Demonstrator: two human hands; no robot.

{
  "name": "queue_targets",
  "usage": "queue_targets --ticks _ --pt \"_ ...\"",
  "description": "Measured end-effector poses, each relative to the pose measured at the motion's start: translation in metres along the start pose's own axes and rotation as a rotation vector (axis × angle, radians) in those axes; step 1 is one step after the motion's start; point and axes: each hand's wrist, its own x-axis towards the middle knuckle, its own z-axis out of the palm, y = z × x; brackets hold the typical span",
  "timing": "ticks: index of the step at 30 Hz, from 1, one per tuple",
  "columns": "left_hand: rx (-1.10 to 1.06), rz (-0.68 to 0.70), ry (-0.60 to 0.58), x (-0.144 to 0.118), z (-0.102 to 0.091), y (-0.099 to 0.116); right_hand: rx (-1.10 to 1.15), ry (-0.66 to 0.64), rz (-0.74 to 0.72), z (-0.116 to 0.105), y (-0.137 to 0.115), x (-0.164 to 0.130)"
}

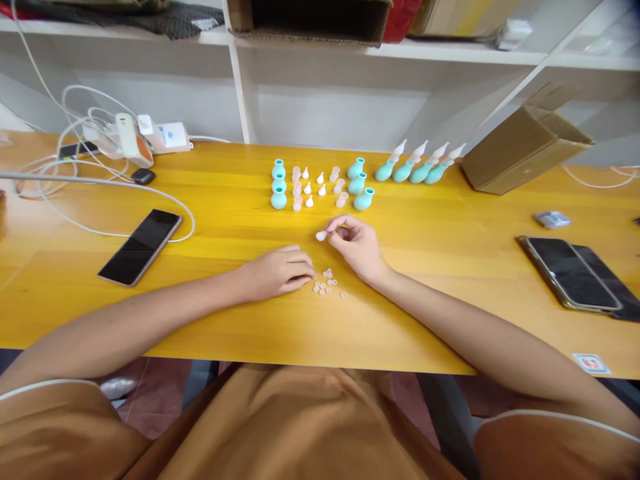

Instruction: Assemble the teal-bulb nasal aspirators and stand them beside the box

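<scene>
My right hand [356,244] pinches a small translucent white cone tip [321,235] between thumb and fingertips, just above the yellow wooden table [430,280]. My left hand [277,271] rests palm down on the table, its fingertips touching a cluster of several tiny pale pink rings [327,283]. Behind the hands lie rows of teal bulbs [279,185], more white cone tips [307,187], pale pink tubes [339,185] and another column of teal bulbs [359,184]. Further right, several assembled teal bulbs with white tips [420,164] lie in a row.
A dark phone [141,246] lies at left beside white cables [90,167] and a power strip [163,137]. Two phones [575,272] lie at right near a small wrapped item [551,219]. A cardboard box [525,143] stands at back right. White shelving [240,87] rises behind.
</scene>
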Motion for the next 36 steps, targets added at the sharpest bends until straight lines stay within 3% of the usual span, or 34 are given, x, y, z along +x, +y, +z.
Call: queue_targets --ticks 5,12,18,28,36 --pt "0.057 -0.053 0.049 -0.001 0.0 -0.001 0.004 -0.001 0.0 0.0 -0.001 0.0" --pt "0.046 -0.056 0.026 0.0 0.001 -0.006 -0.041 -0.04 -0.016 0.001 -0.002 0.0" --pt "-0.02 -0.169 0.055 -0.001 -0.008 0.001 -0.054 -0.129 -0.02 0.002 -0.006 -0.001" --pt "-0.497 -0.379 0.311 -0.001 -0.012 -0.008 0.317 -0.389 0.065 -0.001 -0.014 -0.009" --pt "-0.503 -0.289 0.47 -0.001 -0.013 -0.002 0.466 -0.478 0.118 0.002 -0.009 -0.01"
